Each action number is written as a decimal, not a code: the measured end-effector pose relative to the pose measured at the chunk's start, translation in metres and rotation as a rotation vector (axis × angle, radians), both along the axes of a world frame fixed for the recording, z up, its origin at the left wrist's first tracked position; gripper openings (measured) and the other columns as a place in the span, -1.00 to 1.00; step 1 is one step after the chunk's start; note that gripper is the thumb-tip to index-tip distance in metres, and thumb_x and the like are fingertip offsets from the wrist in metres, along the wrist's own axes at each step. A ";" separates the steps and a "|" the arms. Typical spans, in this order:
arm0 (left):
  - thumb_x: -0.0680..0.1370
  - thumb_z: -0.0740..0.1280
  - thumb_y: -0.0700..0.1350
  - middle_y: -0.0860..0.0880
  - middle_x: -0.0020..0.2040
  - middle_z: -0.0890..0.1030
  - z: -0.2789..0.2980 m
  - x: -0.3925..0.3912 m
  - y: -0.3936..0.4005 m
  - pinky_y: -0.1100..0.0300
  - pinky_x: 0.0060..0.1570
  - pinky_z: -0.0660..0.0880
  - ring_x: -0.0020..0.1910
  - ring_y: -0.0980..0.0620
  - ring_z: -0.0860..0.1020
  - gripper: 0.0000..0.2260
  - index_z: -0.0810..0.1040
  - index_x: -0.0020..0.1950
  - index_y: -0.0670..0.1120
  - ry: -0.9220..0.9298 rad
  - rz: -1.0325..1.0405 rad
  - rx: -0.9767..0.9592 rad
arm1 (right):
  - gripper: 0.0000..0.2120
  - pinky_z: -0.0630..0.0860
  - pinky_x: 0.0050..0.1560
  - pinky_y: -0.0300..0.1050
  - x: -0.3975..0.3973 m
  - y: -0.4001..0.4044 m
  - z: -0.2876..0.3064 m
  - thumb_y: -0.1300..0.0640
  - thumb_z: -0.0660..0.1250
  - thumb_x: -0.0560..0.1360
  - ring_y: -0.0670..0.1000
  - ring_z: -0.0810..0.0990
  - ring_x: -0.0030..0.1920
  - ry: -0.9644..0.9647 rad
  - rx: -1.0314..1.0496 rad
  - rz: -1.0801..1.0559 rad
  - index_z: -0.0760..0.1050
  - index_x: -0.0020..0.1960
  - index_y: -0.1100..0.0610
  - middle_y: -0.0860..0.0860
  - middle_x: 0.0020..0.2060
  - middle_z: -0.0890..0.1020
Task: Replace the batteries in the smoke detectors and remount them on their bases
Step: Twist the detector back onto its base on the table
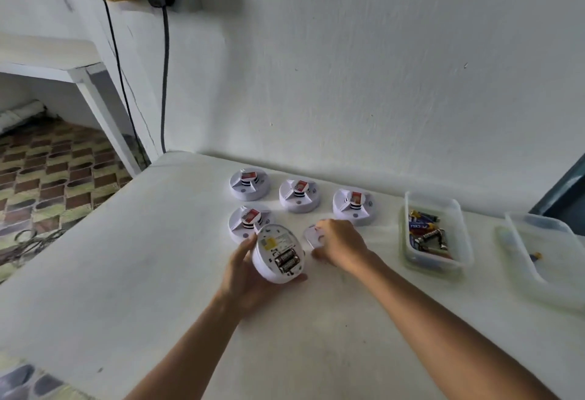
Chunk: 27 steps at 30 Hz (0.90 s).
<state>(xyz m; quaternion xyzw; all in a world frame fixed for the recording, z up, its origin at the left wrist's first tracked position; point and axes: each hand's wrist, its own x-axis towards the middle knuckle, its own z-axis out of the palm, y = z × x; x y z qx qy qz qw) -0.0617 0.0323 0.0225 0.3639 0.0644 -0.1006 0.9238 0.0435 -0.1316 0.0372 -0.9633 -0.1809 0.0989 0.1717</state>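
The smoke detector is lying tilted in the left hand, just above the white table near its middle, its underside facing up. Two dark batteries are sitting side by side in its open compartment, with a yellow label beside them. The left hand is cupping the detector from below and from the left, fingers curling round the rim on the near side and thumb lying along the far-left edge.

Just to the right, the right hand is resting on a flat white mounting base that is lying on the table. Its fingers are bending down over the base and its thumb is touching the tabletop on the near side; whether they are gripping the base or only pressing on it, I cannot tell.

Farther back, four more detectors are standing on the table: one just behind the held unit and three in a row nearer the wall.

To the right, a clear plastic tub is holding loose batteries. A second clear tub is sitting farther right, with a small yellowish item inside that is too blurred to name.
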 end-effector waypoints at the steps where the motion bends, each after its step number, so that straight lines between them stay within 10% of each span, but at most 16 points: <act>1: 0.24 0.60 0.10 -0.34 0.23 0.53 -0.003 0.000 0.002 -0.47 0.17 0.38 0.23 -0.39 0.47 -0.36 0.61 0.22 -0.19 -0.020 -0.017 -0.014 | -0.55 0.55 -0.02 -0.05 0.000 0.001 0.002 0.08 0.48 0.29 0.19 0.56 0.10 0.015 0.015 -0.022 0.50 0.13 0.15 0.12 0.03 0.63; 8: 0.38 0.50 0.15 -0.30 0.28 0.54 -0.017 0.005 0.007 -0.41 0.23 0.37 0.20 -0.30 0.55 -0.40 0.56 0.30 -0.16 -0.080 -0.052 -0.025 | -0.24 0.47 -0.10 -0.33 -0.025 0.012 0.042 0.24 0.53 0.27 -0.02 0.55 0.05 0.175 0.520 0.008 0.32 0.41 0.04 0.00 0.15 0.53; 27: 0.40 0.47 0.20 -0.22 0.39 0.48 -0.018 0.005 0.011 -0.32 0.25 0.41 0.28 -0.22 0.52 -0.39 0.54 0.35 -0.11 -0.112 -0.134 0.019 | -0.43 0.52 -0.01 -0.13 -0.026 0.026 0.039 0.23 0.64 0.16 -0.06 0.55 -0.13 0.356 0.389 0.093 0.50 0.10 0.15 -0.06 -0.14 0.59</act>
